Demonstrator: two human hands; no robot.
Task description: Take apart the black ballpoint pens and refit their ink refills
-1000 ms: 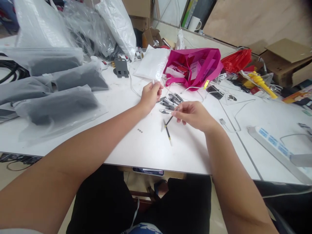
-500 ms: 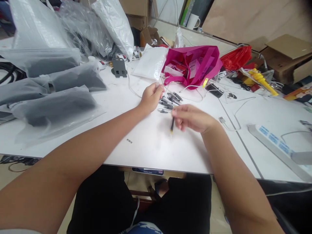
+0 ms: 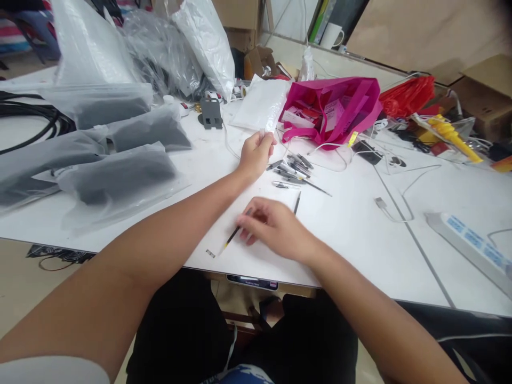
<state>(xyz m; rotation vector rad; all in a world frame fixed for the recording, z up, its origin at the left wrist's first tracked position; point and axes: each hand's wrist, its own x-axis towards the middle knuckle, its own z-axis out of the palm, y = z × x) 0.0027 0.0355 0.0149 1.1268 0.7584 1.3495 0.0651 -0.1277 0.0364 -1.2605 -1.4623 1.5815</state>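
My left hand (image 3: pixel 258 154) is closed in a fist above the table, beside a heap of pens (image 3: pixel 296 168). Something pale and clear peeks out at the top of its fingers, too small to name. Lower down, my right hand (image 3: pixel 272 226) pinches a thin black pen refill (image 3: pixel 232 234) between thumb and fingers, its yellow-banded end slanting down toward the tabletop. Another dark refill (image 3: pixel 297 202) lies partly hidden behind that hand. From the heap a slim refill (image 3: pixel 318 188) sticks out to the right, and a clear pen piece (image 3: pixel 286 185) lies just in front.
Grey zip bags (image 3: pixel 116 176) with dark contents cover the left side. Behind the pens stand a pink bag (image 3: pixel 360 106) and a white packet (image 3: pixel 260 104). A power strip (image 3: pixel 468 245) and white cable (image 3: pixel 404 213) lie to the right. A small dark-marked strip (image 3: pixel 210 253) is near the front edge.
My right hand has moved from beside the pens toward the front left with the refill, whose yellow-banded end now points at the table. My left hand stays closed near the heap. The view has shifted slightly.
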